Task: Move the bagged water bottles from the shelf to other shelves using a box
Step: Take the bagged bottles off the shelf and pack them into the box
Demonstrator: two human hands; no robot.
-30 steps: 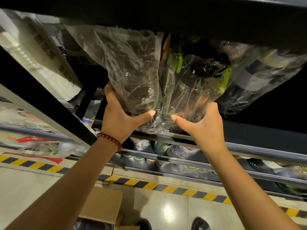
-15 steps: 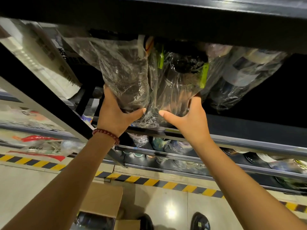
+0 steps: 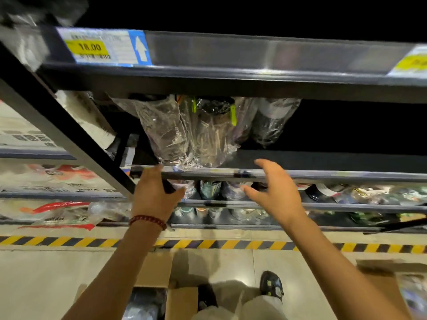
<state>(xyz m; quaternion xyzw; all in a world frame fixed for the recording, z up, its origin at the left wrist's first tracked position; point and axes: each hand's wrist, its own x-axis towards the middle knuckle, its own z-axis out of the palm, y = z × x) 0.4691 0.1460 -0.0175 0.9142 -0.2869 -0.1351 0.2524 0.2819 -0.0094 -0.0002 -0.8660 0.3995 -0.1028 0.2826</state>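
Now that our left hand [image 3: 155, 192] and right hand [image 3: 273, 192] hang spread and empty below the dark metal shelf's front edge [image 3: 323, 175], we judge this batch placed: the clear-bagged water bottles [image 3: 184, 132] stand near its left end. Half a second ago both hands clasped them. Next, reach into the brown cardboard box [image 3: 157, 271] below.

dim aisle, black shelf recesses, floor glare, motion blur, wide-angle edge warping
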